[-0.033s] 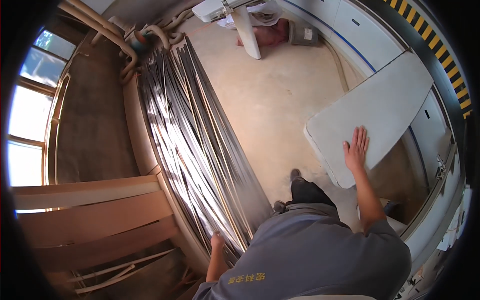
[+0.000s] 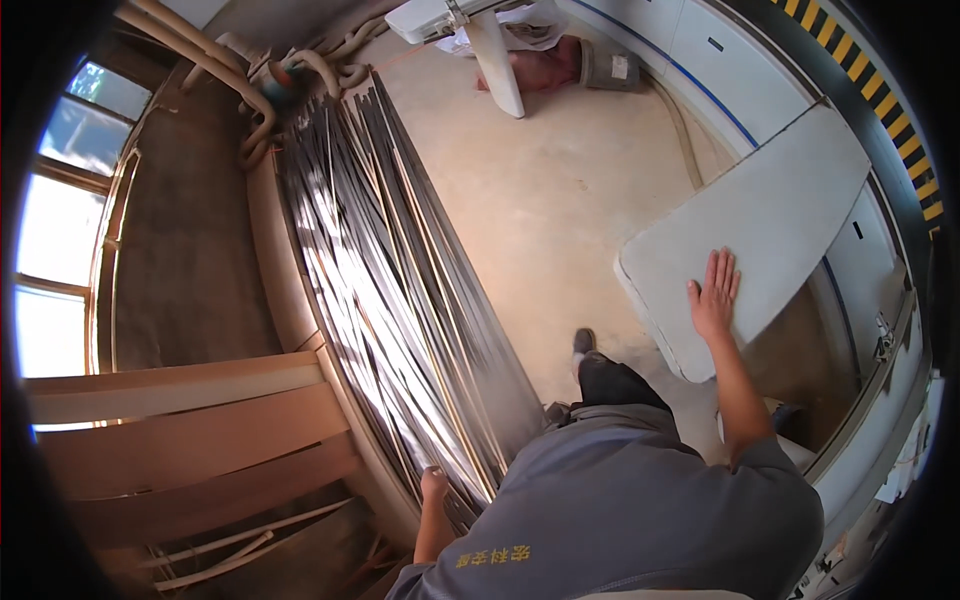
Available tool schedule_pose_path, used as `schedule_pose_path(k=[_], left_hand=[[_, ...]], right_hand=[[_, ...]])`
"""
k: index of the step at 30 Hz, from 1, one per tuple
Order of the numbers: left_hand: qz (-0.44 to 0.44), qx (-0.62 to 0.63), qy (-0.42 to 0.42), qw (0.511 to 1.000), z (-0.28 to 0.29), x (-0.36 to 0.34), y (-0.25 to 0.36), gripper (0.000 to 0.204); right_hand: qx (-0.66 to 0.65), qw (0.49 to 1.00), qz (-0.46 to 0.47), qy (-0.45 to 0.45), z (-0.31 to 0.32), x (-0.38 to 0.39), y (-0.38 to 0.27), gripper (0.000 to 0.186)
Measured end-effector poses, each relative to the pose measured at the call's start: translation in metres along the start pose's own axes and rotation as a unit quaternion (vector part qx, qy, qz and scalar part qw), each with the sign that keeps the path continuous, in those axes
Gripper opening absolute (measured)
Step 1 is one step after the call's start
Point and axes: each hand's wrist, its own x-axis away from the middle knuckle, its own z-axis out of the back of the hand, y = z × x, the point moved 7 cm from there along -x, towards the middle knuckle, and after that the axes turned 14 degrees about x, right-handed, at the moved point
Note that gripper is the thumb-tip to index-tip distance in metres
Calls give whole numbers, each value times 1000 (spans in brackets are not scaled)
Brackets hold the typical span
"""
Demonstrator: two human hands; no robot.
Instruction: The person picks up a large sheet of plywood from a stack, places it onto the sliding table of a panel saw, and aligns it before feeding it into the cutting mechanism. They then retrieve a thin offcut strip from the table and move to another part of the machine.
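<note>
Fingers (image 2: 722,268) spread flat on grey panel (image 2: 770,210).

Workshop interior seen from above. A bare, dusty concrete floor (image 2: 540,200) fills the middle. At left, bright daylight pours through a framed window (image 2: 55,250) set in a brown wall (image 2: 190,250). Curved wooden boards (image 2: 190,440) stack at lower left. Pale hoses (image 2: 240,70) coil at top; yellow-and-black hazard striping (image 2: 905,130) edges the right.
</note>
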Motion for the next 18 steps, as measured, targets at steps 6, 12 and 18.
schedule_pose_path(k=[6, 12, 18], left_hand=[[93, 242, -56, 964, 5, -65, 82, 33], [-50, 161, -97, 981, 21, -144, 249, 51], [-110, 24, -171, 979, 51, -259, 391, 48]], right_hand=[[13, 999, -19, -34, -11, -126, -48, 81], [13, 995, -95, -14, -43, -212, -46, 76], [-48, 985, -160, 41, -53, -218, -33, 73]])
